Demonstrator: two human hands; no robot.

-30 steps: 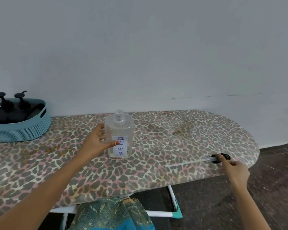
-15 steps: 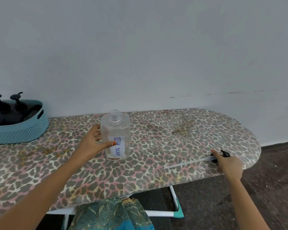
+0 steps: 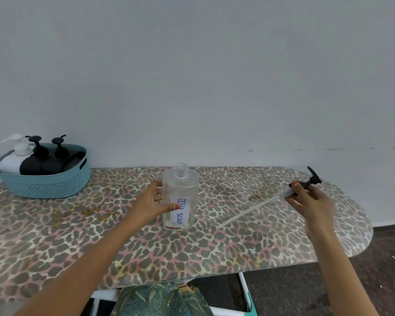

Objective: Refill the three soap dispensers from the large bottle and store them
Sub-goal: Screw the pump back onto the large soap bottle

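A clear bottle [image 3: 180, 197] labelled "DISH SOAP" stands upright and uncapped on the leopard-print ironing board [image 3: 55, 236]. My left hand [image 3: 149, 205] grips its left side, thumb on the label. My right hand [image 3: 310, 201] holds a black pump head [image 3: 313, 177] lifted above the board's right part, its long clear tube [image 3: 251, 210] slanting down toward the left. A teal basket [image 3: 46, 182] at the board's far left holds two black pump dispensers [image 3: 43, 163] and a white pump bottle [image 3: 13, 159].
A plain wall stands right behind the board. The board's rounded right end [image 3: 360, 224] overhangs a dark floor [image 3: 385, 270]. White and teal board legs [image 3: 246, 297] and patterned green fabric [image 3: 160, 299] show below the front edge.
My right hand has picked the pump head up off the board and raised it, the tube now angled in the air. My left hand stays on the bottle. The view shifted slightly.
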